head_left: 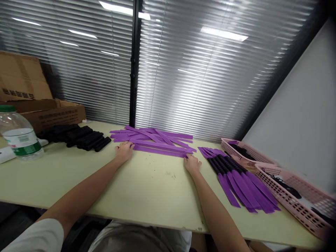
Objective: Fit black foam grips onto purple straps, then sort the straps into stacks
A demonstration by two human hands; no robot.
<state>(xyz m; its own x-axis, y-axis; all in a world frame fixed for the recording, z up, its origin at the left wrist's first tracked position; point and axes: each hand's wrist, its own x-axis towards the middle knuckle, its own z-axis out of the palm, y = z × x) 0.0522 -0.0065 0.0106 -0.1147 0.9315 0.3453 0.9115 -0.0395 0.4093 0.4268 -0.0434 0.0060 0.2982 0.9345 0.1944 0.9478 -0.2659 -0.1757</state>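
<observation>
Left hand: the left end of a purple strip [159, 151] is grasped by the left hand [124, 152], fingers curled at the table [147, 196].
Right hand: the strip's right end is grasped by the right hand [192, 163], arm reached out from the near edge.
Strip: it is stretched left to right between both hands, laid along the near side of the pile [147, 133].
Pile: loose purple strips are heaped crosswise, at the far side of the table.
Sleeved strips: on the right, purple strips with black sleeves [223, 164] are laid side by side.
Baskets: a near basket [286, 203] and a far basket [236, 155], both pink, are placed at the far right, black items inside.
Left side: black pieces [78, 136] are stacked beside a carton [60, 113] and a bottle [25, 150].
Behind: the window is covered by blinds [196, 87].
</observation>
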